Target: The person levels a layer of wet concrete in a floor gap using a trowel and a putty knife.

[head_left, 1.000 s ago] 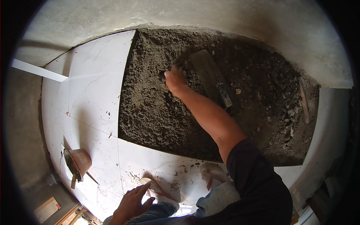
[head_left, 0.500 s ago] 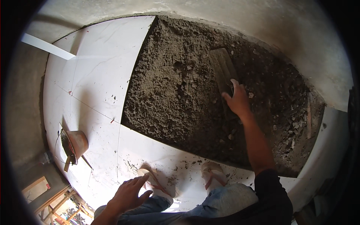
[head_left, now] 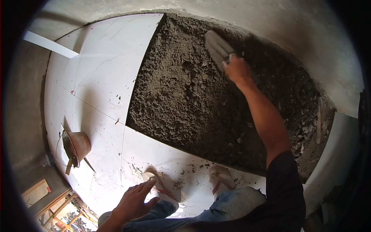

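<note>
My right hand (head_left: 237, 70) reaches far forward with its fingers closed on the near end of a long, flat, mortar-coated float (head_left: 217, 45). A ridge runs along the float's top. It lies tilted over the bed of rough grey mortar (head_left: 176, 89), close to the far wall. The exact grip is partly hidden by the hand's own back. My left hand (head_left: 135, 202) hangs over my left leg, its fingers stretched out and nothing in it.
Large white tiles (head_left: 112, 46) border the mortar at left and front; my sandalled feet stand on them. A mortar-stained bucket (head_left: 82, 145) lies at left. A pale bar (head_left: 52, 44) juts in at upper left. Rubble and a thin wooden strip (head_left: 319, 120) are at right.
My right hand and the float have moved forward and left, toward the far wall, and the float is turned more to the left. My left hand has hardly moved.
</note>
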A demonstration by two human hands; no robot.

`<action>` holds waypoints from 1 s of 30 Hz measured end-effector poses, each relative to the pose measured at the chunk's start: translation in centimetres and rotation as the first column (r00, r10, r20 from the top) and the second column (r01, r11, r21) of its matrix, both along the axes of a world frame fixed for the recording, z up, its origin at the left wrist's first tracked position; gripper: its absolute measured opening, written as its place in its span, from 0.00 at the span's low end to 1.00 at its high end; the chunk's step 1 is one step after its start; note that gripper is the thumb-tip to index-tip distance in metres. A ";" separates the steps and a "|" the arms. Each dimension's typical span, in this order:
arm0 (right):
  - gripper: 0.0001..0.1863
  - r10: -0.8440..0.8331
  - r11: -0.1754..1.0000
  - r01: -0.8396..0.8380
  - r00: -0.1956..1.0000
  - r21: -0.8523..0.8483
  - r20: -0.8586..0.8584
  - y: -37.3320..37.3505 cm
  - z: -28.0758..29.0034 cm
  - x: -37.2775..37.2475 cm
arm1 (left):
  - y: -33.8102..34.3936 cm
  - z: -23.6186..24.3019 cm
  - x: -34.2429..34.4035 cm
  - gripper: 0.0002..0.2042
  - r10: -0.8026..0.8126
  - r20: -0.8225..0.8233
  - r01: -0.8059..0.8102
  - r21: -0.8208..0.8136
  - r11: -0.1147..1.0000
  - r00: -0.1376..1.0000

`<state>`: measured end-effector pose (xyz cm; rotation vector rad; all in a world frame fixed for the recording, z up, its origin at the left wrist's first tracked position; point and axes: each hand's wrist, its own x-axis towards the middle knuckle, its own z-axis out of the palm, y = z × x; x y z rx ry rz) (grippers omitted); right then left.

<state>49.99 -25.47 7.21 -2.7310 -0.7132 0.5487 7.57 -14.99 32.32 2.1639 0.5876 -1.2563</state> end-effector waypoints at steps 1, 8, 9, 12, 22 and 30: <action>0.20 -0.104 0.993 0.100 0.992 0.056 0.074 -1.0 -0.3 0.8 | -0.1 0.0 0.0 0.30 0.003 -0.004 -0.003 -0.009 1.000 1.000; 0.24 -0.039 0.978 0.016 0.993 0.207 0.108 0.2 0.1 -1.5 | 0.1 -0.6 -0.5 0.31 0.036 -0.028 -0.037 -0.036 0.999 0.999; 0.24 -0.035 0.978 0.013 0.994 0.207 0.103 0.4 0.8 -1.1 | 0.1 -0.7 -0.4 0.31 0.052 0.003 -0.052 -0.036 0.998 0.999; 0.23 -0.149 0.979 0.132 0.983 0.154 0.106 0.9 1.6 1.0 | -0.1 -0.7 -0.8 0.32 0.054 0.033 -0.054 -0.014 0.998 0.998; 0.25 0.114 0.991 -0.119 0.990 -0.057 -0.088 7.8 -2.6 -1.8 | 0.1 -0.9 -0.8 0.32 -0.008 -0.007 0.008 -0.012 1.000 1.000; 0.18 0.202 0.927 -0.220 0.975 0.303 0.089 4.3 -6.4 -7.8 | -2.8 0.7 0.7 0.25 0.154 -0.035 -0.154 0.010 0.988 0.987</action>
